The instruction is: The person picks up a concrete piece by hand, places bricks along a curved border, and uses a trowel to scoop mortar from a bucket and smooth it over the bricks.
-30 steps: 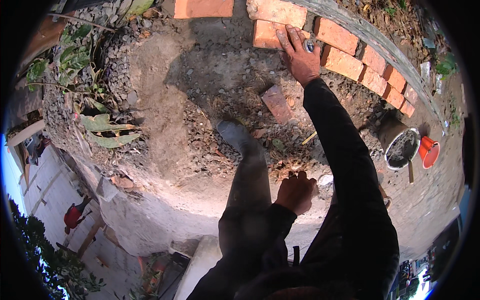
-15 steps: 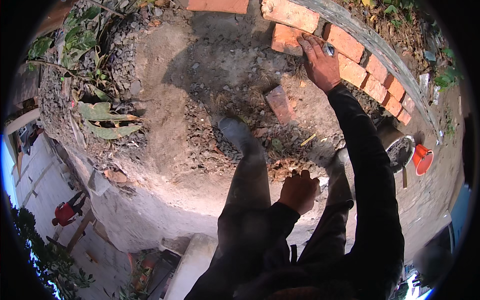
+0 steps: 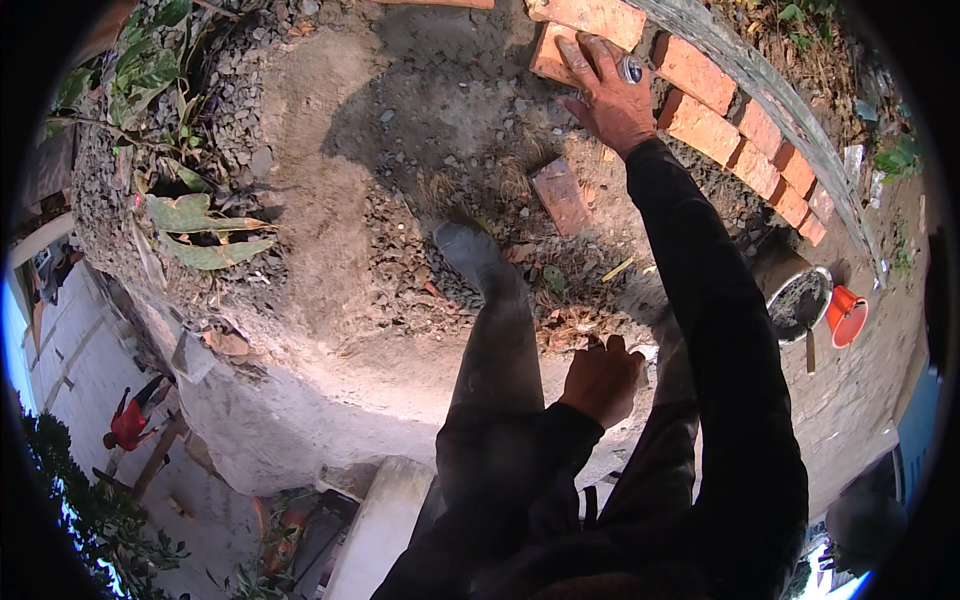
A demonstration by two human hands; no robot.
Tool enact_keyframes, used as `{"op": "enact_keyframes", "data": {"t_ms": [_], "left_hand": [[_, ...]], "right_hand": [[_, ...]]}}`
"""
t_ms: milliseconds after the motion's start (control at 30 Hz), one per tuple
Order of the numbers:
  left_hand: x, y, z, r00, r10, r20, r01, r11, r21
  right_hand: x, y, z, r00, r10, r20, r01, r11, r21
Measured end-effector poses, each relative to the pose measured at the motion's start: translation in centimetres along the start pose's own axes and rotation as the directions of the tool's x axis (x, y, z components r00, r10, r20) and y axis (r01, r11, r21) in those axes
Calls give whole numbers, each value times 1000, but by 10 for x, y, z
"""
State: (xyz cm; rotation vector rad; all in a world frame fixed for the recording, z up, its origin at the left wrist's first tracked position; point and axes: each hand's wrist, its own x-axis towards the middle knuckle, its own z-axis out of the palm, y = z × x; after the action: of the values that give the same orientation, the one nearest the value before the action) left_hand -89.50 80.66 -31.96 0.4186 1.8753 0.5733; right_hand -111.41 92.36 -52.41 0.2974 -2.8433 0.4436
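My right hand (image 3: 612, 105) lies over a reddish-orange brick (image 3: 549, 55) at the left end of the near row, fingers spread on its top and the thumb stretched out beside it. A round silver piece, like a large ring, shows on that hand. To the right, a brick (image 3: 704, 125) of the same row lies apart from it. Behind is another row with a brick (image 3: 694, 72). My left hand (image 3: 602, 382) is closed in a fist low between my legs; whatever it may hold is hidden.
A curved grey edging (image 3: 770, 85) runs behind the bricks. One loose brick (image 3: 563, 196) lies on the soil before my boot (image 3: 467, 250). At right stand a bucket of grey mix (image 3: 800, 303) and an orange bucket (image 3: 847, 318). A person in red (image 3: 128, 425) is far below left.
My right hand has slid left along the row, its thumb now spread. The brick under it has shifted slightly left and away. My left fist stays nearly still.
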Motion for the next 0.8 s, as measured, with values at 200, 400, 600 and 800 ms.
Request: {"op": "enact_keyframes", "data": {"t_ms": [200, 400, 600, 800], "left_hand": [[-2, -2, -3, 999, -27, 42, 25, 998, 50], [3, -2, -2, 1000, 2, 29, -4, 997, 79], [1, -5, -11, 1000, 3, -27, -2, 1000, 30], [-3, -7, -18, 998, -5, -69, 4, 1000, -23]], "right_hand": [[19, -15, 8, 976, 29, 217, 4, 988, -152], [8, 11, 37, 973, -153, 175, 163, 986, -46], [3, 8, 26, 957, -164, 241, 187, 979, -75], [-14, 16, 18, 987, -46, 155, 57, 996, -69]]}}
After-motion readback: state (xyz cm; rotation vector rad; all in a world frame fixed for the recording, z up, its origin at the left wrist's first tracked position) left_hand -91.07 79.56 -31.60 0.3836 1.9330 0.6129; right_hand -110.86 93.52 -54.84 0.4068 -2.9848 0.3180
